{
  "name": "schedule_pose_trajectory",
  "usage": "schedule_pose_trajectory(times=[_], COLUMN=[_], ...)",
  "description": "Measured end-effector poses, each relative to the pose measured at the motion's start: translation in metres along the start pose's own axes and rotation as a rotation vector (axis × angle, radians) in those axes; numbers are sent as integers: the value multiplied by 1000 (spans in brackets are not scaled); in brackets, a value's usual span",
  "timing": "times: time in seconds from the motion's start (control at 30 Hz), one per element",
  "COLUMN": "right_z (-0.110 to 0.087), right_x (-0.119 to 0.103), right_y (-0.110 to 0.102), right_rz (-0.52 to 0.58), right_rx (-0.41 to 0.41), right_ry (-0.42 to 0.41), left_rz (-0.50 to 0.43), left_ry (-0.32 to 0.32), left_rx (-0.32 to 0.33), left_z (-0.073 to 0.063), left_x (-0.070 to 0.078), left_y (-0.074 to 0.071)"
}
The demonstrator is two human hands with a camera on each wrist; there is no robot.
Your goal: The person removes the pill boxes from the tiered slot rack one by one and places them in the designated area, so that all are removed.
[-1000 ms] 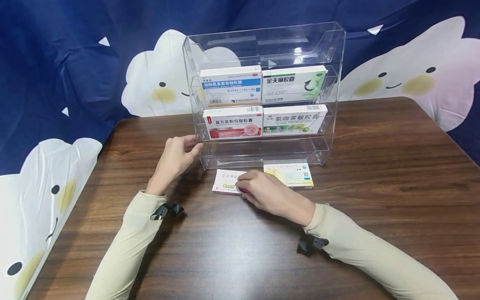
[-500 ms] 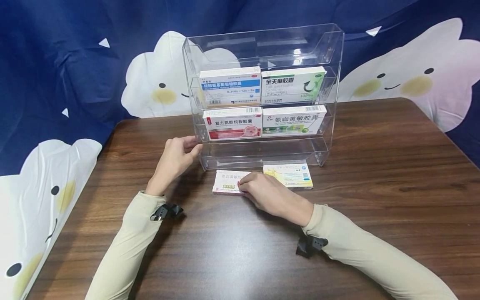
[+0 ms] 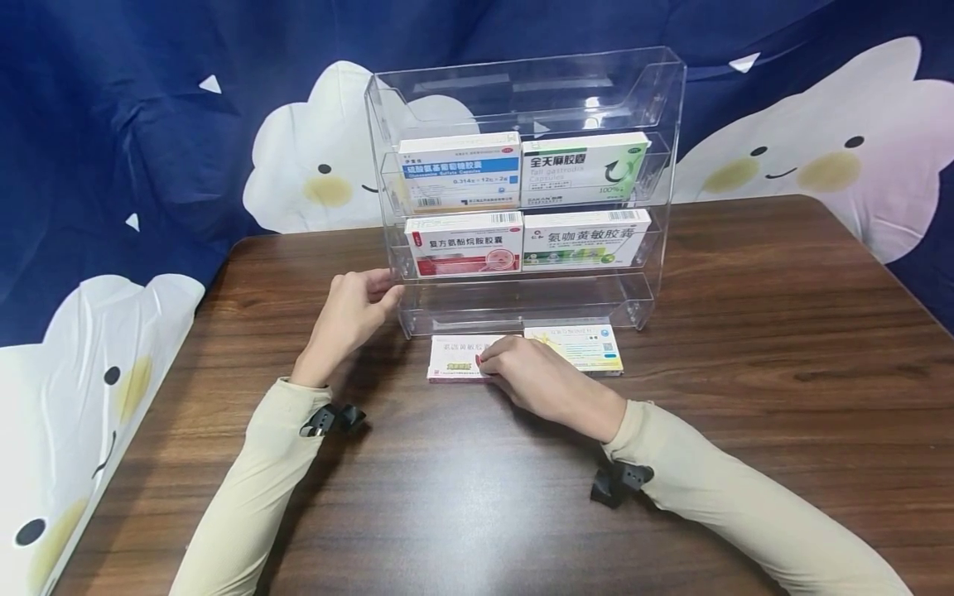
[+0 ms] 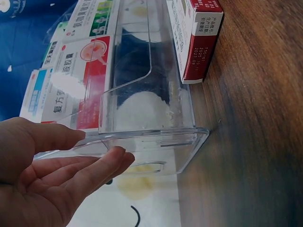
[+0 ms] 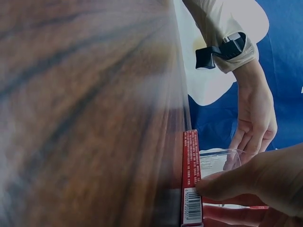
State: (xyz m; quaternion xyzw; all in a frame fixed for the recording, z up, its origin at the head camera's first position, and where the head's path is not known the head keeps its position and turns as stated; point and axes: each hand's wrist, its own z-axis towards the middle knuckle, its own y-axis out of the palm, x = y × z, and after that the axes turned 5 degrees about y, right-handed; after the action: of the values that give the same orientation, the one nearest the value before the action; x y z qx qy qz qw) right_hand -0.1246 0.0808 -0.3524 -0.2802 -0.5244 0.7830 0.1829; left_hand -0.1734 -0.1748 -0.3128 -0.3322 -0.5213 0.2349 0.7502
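My right hand [image 3: 551, 389] pinches a white and red medicine box [image 3: 453, 354] lying flat on the table before the clear acrylic rack [image 3: 462, 295]. In the right wrist view its thumb presses the box's red long side [image 5: 191, 161], while the other fingers reach over the top. A white and yellow medicine box [image 3: 585, 352] lies flat just to the right, partly behind that hand. My left hand [image 3: 346, 319] touches the rack's left side, low down. Seen from the left wrist, its fingers are nearly straight against the clear side panel, the thumb nearer the front edge.
The rack's two middle tiers carry upright medicine boxes: a blue and white one [image 3: 458, 178], a green and white one [image 3: 581, 170], a red and white one [image 3: 462, 248] and another green and white one [image 3: 585, 242]. Behind the brown wooden table [image 3: 782, 331] hangs a blue curtain [image 3: 186, 50].
The white and red box has shifted slightly back toward the rack and now lies straighter along its front. My right hand moved a little with it; my left hand stays put.
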Motion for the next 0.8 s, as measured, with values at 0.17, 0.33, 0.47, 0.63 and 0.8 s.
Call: schedule_pose_trajectory(times=[0.17, 0.33, 0.47, 0.63, 0.8], right_z=[0, 1, 0, 0, 1], right_x=[2, 3, 4, 5, 6], right_y=[0, -2, -2, -1, 0], right_rz=[-2, -6, -6, -25, -53], right_rx=[-2, -10, -10, -2, 11], right_ry=[-1, 20, 33, 12, 24], left_rz=[8, 22, 14, 12, 20], left_ry=[1, -4, 2, 8, 8], left_rx=[-5, -6, 3, 8, 3], left_z=[0, 0, 0, 0, 1], left_x=[0, 0, -1, -1, 0], left_y=[0, 0, 0, 0, 1])
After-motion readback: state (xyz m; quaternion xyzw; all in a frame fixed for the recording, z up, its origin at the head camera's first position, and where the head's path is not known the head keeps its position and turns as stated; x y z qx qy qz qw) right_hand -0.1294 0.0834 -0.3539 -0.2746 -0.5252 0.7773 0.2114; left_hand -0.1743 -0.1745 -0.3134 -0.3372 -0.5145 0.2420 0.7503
